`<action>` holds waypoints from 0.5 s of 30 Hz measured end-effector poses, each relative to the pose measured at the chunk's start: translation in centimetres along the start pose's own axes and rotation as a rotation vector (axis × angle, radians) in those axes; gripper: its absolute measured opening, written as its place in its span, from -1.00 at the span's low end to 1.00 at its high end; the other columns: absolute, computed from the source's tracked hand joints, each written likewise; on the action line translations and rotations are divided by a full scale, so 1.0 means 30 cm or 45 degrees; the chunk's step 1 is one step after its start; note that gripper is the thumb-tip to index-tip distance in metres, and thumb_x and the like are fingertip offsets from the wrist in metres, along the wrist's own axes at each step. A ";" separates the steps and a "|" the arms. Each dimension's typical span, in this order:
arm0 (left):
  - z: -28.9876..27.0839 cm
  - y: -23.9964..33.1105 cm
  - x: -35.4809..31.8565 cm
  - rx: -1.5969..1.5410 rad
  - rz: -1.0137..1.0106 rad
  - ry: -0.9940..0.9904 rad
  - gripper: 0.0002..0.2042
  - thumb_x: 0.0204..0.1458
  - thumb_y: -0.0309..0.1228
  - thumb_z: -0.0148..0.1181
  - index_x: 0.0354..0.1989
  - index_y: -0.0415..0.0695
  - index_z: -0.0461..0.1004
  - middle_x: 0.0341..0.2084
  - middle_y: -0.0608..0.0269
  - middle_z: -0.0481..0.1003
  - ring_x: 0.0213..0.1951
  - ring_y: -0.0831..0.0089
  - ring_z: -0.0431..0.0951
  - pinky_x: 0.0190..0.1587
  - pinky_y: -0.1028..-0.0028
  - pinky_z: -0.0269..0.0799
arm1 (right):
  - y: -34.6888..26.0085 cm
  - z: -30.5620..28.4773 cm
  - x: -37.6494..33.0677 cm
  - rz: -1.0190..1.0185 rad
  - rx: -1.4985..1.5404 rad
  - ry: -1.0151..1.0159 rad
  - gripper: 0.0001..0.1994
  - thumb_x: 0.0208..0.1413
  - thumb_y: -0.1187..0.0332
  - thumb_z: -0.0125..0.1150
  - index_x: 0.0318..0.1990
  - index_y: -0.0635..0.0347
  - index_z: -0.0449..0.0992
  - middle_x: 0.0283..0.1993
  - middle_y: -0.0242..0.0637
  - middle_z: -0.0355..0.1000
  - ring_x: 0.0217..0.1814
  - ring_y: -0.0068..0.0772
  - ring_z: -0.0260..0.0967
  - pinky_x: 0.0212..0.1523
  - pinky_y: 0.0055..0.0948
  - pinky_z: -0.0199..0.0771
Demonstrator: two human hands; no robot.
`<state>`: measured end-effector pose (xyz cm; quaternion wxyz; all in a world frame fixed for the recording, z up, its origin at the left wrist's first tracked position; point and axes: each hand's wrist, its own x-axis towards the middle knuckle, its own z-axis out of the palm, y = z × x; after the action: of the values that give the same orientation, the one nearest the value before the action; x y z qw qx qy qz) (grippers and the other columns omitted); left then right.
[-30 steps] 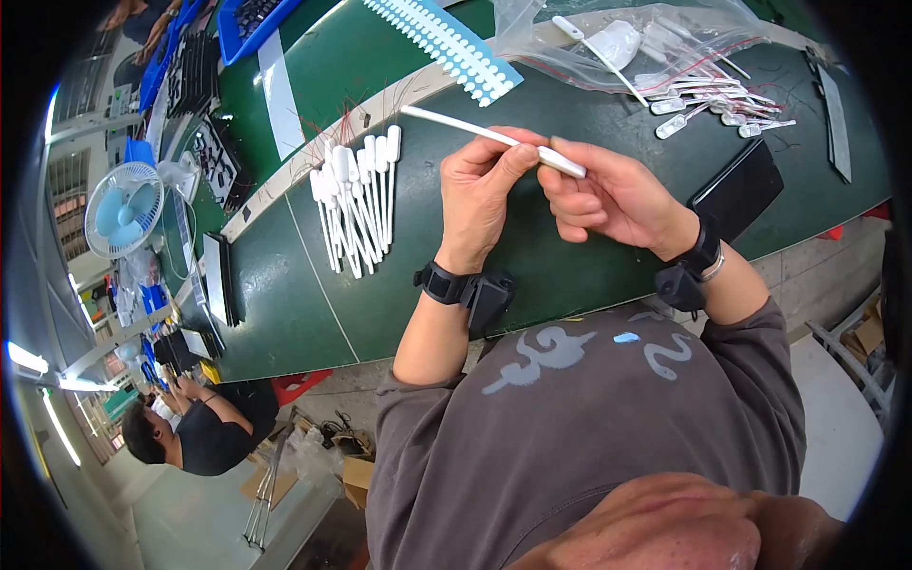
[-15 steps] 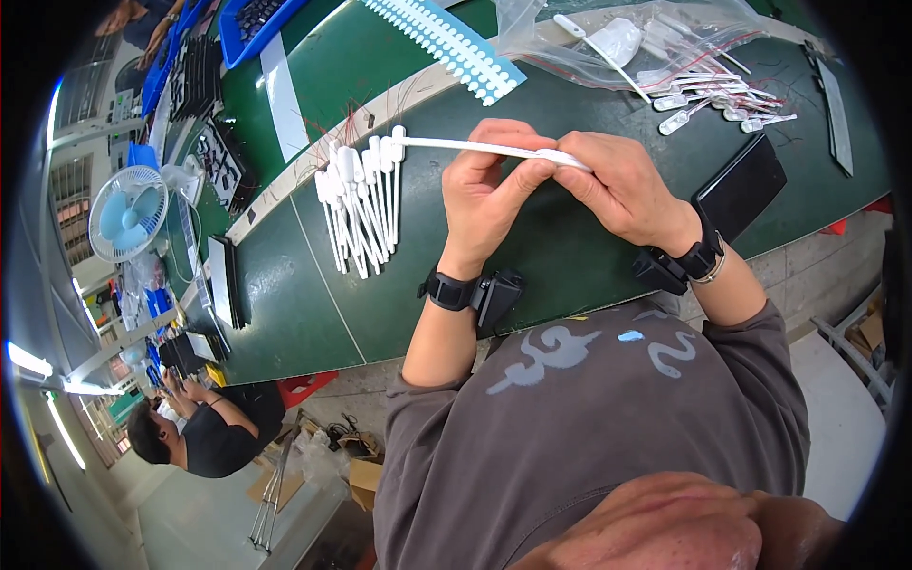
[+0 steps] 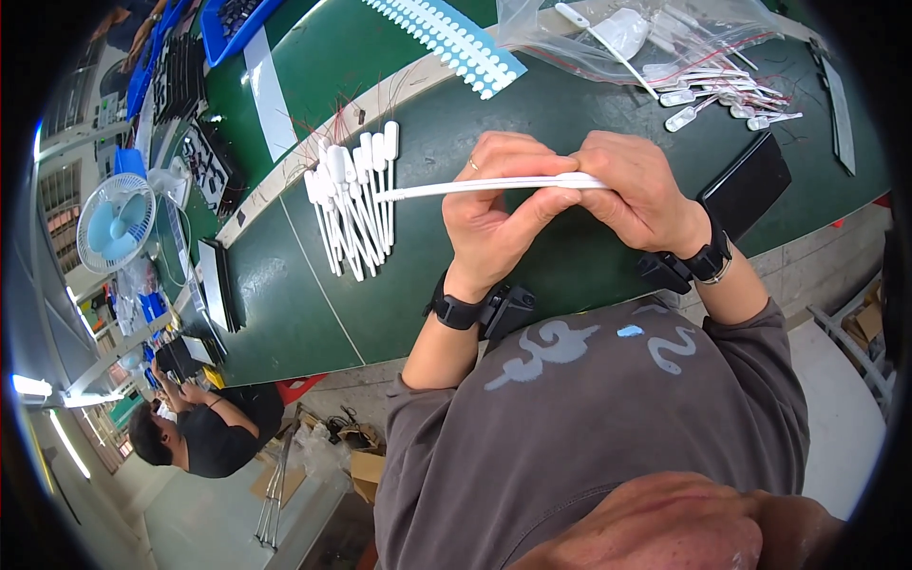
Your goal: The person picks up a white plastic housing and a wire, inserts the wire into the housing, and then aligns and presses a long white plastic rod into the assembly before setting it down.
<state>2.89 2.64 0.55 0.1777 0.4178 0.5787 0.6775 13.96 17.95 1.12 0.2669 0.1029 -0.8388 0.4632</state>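
Note:
A slim white plastic stick (image 3: 439, 188) lies across both my hands, above the near part of the green table. My left hand (image 3: 494, 214) pinches it between thumb and fingers, and the ribbed end sticks out to the left. The other end is pinched in my right hand (image 3: 638, 195), which largely hides it. Both sets of fingertips meet near that end. To the left lies a bunch of similar white sticks (image 3: 356, 204) with oblong heads at the far side. Thin red and dark wires (image 3: 347, 119) spread beyond them.
At the back right, more sticks with clear-looking heads (image 3: 727, 100) lie beside a clear plastic bag (image 3: 617, 33). A light-blue sheet of white stickers (image 3: 456, 52) lies at the back. A black phone-like slab (image 3: 746, 185) rests right of my hand. Another person (image 3: 204, 427) sits at far left.
The stick's free left end has swung down toward me, away from the bunch's heads. Both hands still grip it, and my left hand has turned slightly.

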 end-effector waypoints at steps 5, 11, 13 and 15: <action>0.011 0.007 -0.006 -0.002 0.020 0.051 -0.78 -0.15 -0.50 0.45 -0.28 -0.16 0.61 -0.36 0.26 0.52 -0.25 0.35 0.47 -0.19 0.43 0.37 | -0.002 0.001 0.002 0.023 0.006 0.010 -0.85 0.17 0.35 0.17 -0.25 0.27 0.46 -0.43 -0.21 0.37 -0.45 -0.09 0.30 -0.45 -0.27 0.30; 0.006 0.016 0.001 0.144 0.157 0.061 -0.79 -0.16 -0.51 0.45 -0.30 -0.15 0.61 -0.37 0.26 0.52 -0.25 0.35 0.47 -0.21 0.43 0.37 | 0.005 0.011 -0.004 0.016 0.051 0.013 -0.85 0.16 0.38 0.18 -0.22 0.28 0.47 -0.43 -0.21 0.37 -0.44 -0.10 0.32 -0.43 -0.27 0.32; 0.002 0.015 0.003 0.190 0.174 0.051 -0.78 -0.17 -0.50 0.46 -0.30 -0.15 0.61 -0.38 0.27 0.52 -0.27 0.35 0.47 -0.22 0.43 0.37 | 0.015 0.005 -0.009 0.014 0.023 -0.027 -0.80 0.20 0.30 0.14 -0.19 0.28 0.47 -0.41 -0.23 0.39 -0.45 -0.19 0.32 -0.46 -0.33 0.29; -0.003 0.012 0.005 0.214 0.182 0.048 -0.78 -0.17 -0.50 0.46 -0.30 -0.15 0.61 -0.39 0.27 0.52 -0.28 0.34 0.47 -0.23 0.43 0.37 | 0.016 0.005 -0.008 0.011 0.010 -0.050 -0.77 0.21 0.27 0.12 -0.18 0.29 0.46 -0.40 -0.24 0.40 -0.46 -0.24 0.32 -0.47 -0.36 0.27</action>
<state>2.81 2.59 0.94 0.0822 0.4585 0.6055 0.6453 13.89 18.08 0.58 0.2479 0.1093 -0.8424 0.4657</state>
